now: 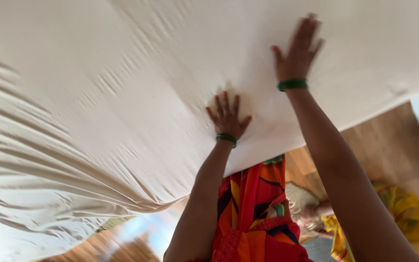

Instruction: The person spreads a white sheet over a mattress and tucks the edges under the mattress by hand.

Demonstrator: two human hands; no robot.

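Observation:
A cream bed sheet (122, 97) covers a mattress and fills most of the view, with wrinkles running along its left side. My left hand (228, 116) lies flat on the sheet near the bed's edge, fingers spread, a green bangle on the wrist. My right hand (298, 46) is farther out on the sheet, palm down, fingers apart and blurred by motion, also with a green bangle. Neither hand grips the cloth.
My orange, red and yellow patterned garment (253, 208) hangs below the bed's edge. A wooden floor (389, 145) shows at the right, with yellow fabric (408, 213) lying on it. The sheet drapes over the mattress edge at the lower left.

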